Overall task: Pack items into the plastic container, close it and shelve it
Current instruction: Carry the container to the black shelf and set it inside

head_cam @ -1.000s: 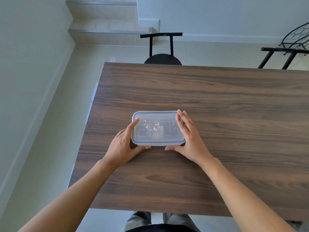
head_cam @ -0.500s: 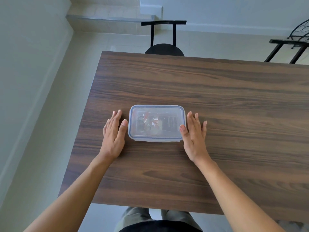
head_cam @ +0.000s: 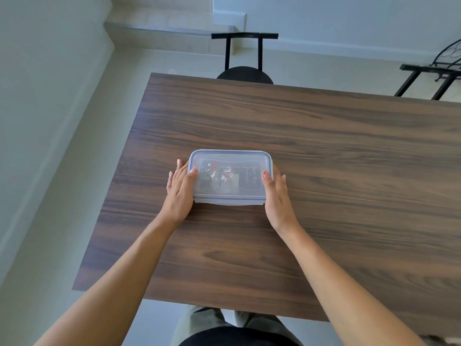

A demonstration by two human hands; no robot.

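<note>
Two hands clasp the plastic container (head_cam: 229, 177) near the tabletop's (head_cam: 324, 146) left edge: left hand (head_cam: 180, 188) and right hand (head_cam: 277, 193) grip its short ends, thumbs on the lid; rigid, probably light, slick-walled.

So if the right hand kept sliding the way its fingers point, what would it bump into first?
Probably nothing on the table. The right hand lies along the box end, fingers pointing at the far edge, and that stretch looks bare.
</note>
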